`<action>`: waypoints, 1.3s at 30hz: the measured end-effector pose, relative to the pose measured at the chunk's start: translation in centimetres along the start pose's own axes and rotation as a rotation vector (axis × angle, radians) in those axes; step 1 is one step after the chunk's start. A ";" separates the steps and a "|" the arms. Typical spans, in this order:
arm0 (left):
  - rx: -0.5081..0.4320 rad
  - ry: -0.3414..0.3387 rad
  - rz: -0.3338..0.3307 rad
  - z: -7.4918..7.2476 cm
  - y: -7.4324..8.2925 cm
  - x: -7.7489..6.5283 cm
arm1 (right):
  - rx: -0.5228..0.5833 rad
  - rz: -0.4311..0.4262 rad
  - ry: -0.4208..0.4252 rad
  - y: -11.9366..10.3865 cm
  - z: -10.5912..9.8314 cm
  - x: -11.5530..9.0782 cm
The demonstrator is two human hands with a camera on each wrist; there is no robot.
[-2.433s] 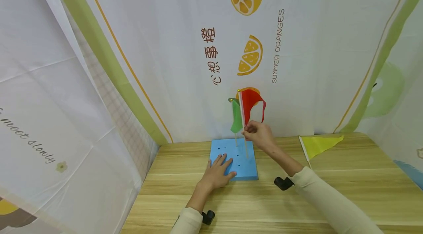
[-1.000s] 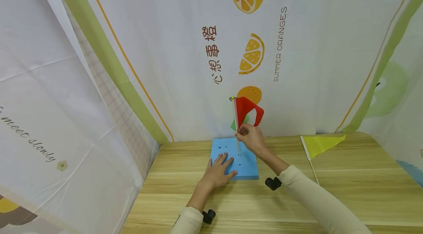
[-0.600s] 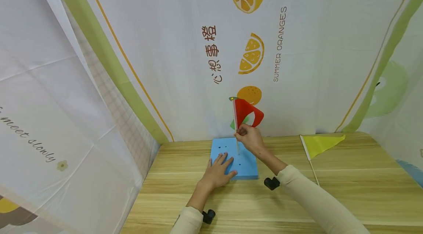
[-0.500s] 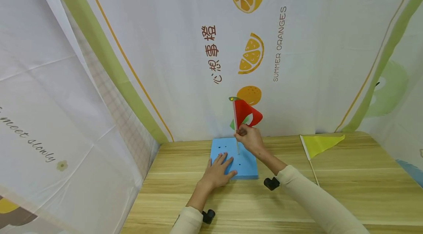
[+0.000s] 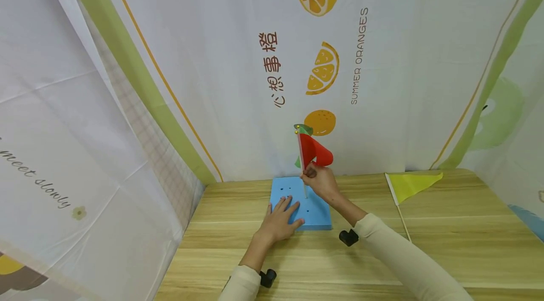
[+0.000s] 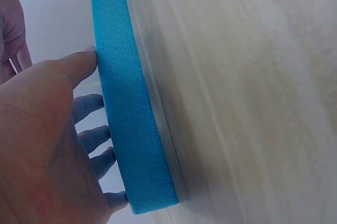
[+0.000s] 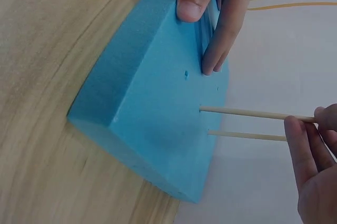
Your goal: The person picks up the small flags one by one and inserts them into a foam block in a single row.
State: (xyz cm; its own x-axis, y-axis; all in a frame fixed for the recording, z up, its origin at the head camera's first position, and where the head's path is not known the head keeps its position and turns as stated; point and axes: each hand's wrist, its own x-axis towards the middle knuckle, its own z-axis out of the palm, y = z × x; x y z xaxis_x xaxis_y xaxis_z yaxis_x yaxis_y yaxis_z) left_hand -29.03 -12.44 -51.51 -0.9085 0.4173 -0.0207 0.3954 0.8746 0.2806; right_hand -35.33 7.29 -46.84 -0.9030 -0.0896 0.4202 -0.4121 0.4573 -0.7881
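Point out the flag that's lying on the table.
The yellow flag, lying on the wooden table; the right hand pinches the red flag, and the green flag stands in the blue block.

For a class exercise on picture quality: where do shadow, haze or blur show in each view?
Head view: even light, a soft shadow on the table below the right sleeve; left wrist: hazy, the table's grain blurred, a darker band along the blue block; right wrist: a soft dark patch on the block's holed face, yet both sticks read clearly.
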 end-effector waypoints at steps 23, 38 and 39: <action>-0.007 0.001 -0.004 -0.4 0.4 -0.2 | 0.068 0.071 -0.020 0.3 -0.3 -0.6; -0.009 0.010 0.002 -0.3 0.4 -0.1 | 0.064 0.091 -0.056 0.7 -1.9 -1.3; -0.004 0.008 0.001 -0.3 0.4 -0.1 | 0.063 0.092 -0.059 0.8 -2.0 -1.4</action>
State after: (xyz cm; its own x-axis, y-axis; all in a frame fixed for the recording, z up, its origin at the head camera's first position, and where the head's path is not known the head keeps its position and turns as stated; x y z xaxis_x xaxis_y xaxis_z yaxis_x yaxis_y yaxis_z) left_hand -28.82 -12.21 -51.11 -0.9094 0.4158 -0.0127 0.3953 0.8733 0.2848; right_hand -34.16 9.57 -47.12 -0.9423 -0.1024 0.3187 -0.3319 0.4095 -0.8498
